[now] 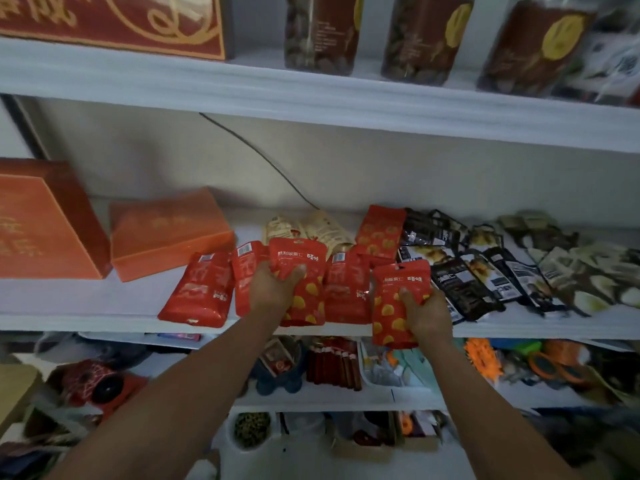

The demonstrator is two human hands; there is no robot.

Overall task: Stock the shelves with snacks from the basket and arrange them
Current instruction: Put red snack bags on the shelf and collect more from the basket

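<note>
My left hand grips a red snack pouch with yellow pieces printed on it, held over the front of the white middle shelf. In my right hand is a second red pouch of the same kind, hanging past the shelf's front edge. More red pouches lie on the shelf around them: one at the left, one between my hands, and another further back. No basket is in view.
Two orange boxes sit on the shelf's left. Beige pouches lie behind, black snack packets and pale ones fill the right. Brown bags stand on the upper shelf; cluttered lower shelves hold small goods.
</note>
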